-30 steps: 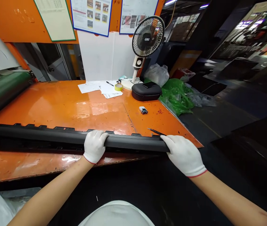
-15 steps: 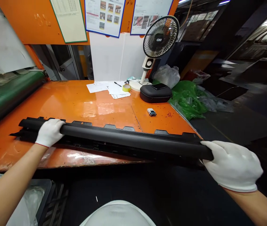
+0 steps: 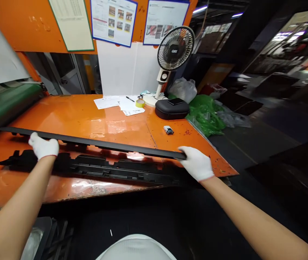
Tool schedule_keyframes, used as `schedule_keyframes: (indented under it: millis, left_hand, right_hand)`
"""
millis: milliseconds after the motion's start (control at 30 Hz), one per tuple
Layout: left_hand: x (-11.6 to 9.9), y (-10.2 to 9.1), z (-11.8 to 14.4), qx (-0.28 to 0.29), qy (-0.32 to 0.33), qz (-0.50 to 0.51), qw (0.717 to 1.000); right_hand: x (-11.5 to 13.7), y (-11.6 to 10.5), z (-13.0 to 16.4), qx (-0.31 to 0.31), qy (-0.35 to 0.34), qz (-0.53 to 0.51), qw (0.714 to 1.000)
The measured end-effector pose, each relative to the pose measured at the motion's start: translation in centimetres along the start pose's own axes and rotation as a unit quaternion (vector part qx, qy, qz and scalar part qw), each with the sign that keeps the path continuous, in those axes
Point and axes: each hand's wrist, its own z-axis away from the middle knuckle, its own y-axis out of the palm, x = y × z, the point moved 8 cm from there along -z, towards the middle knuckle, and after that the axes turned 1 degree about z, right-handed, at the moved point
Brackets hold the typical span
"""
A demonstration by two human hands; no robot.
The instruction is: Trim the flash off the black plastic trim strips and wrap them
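Note:
A long black plastic trim strip spans the view, held between my two white-gloved hands. My left hand is closed on it toward its left end. At the right end, my right hand grips the tip, thumb on top. The strip is raised a little above the orange table. Below and nearer to me lies a second black trim strip, its clipped, ribbed side facing up. The fingers under the held strip are hidden.
At the back stand a fan, a black case with a phone on it, papers and yellow tape. A small white-and-dark object lies to the right. A green roller borders the left; green plastic bags lie beyond the right edge.
The held strip has been turned and moved away from me and to the left, apart from the strip beneath, which now shows more. Both hands have moved with it; the right came inward.

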Motion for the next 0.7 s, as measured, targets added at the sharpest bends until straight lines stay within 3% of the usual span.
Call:
schedule_keyframes:
  millis: [100,200,267,367,500,700]
  left_hand:
    - [-6.2,3.2,5.8,-0.007,-0.016,0.089,0.996]
    - [-15.1,7.4,13.3,0.191,0.195,0.117,0.955]
    - [-17.7,7.9,16.8,0.236,0.274,0.095,0.928]
    - [-17.9,7.2,18.1,0.242,0.306,0.097,0.916]
    - [-17.2,7.1,17.7,0.262,0.323,0.111,0.902]
    - [-17.5,7.8,17.6,0.268,0.315,0.127,0.902]
  right_hand:
    - [1.6,2.4,-5.5,0.125,0.033,-0.021,0.991]
    - [2.2,4.1,-10.1,0.209,0.03,-0.036,0.977]
    - [2.0,5.0,-12.6,0.236,0.017,-0.05,0.97]
    - [0.6,6.3,-15.6,0.227,0.032,-0.039,0.972]
    - [-2.2,7.8,-18.6,0.159,0.144,0.002,0.977]
    - [-3.5,11.4,-20.1,0.194,0.22,0.005,0.956]
